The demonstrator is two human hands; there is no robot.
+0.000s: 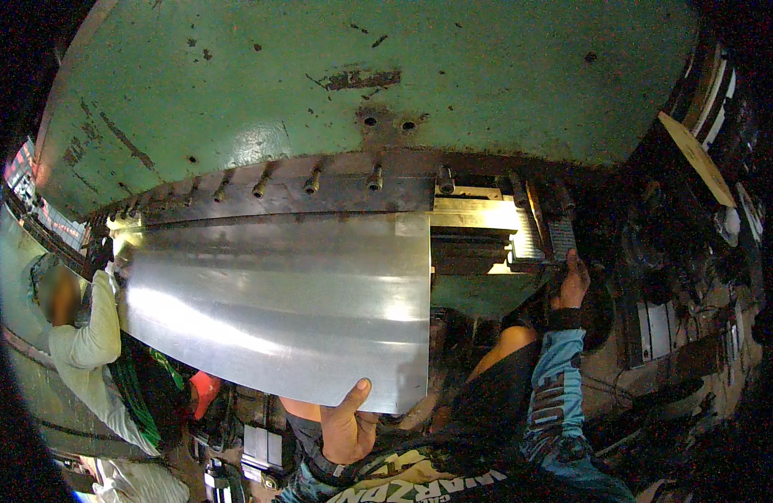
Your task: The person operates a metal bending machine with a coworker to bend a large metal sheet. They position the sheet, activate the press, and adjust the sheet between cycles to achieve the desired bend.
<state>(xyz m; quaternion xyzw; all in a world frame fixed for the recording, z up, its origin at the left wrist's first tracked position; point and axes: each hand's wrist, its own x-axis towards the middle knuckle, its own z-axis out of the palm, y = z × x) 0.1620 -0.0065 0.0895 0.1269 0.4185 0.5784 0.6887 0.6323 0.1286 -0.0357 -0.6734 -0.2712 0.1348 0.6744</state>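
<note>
A large, shiny metal sheet (277, 293) lies with its far edge under the long clamping bar (344, 194) of a green bending machine. My left hand (350, 427) grips the sheet's near edge close to its right corner, thumb on top and fingers hidden beneath. Past the sheet's right end, my right hand (573, 285) is closed at the lower edge of a ribbed grey metal piece (561, 237) on the machine; its fingers are partly hidden. At the sheet's left end, a co-worker's dark-gloved hand (101, 251) is close to the machine.
The worn green machine body (386, 84) rises ahead, with a row of bolts (312, 182) along the bar. A co-worker in pale sleeves (93, 327) crouches at left. A wooden strip (697, 158) leans at far right. Metal pieces (262, 446) lie on the floor.
</note>
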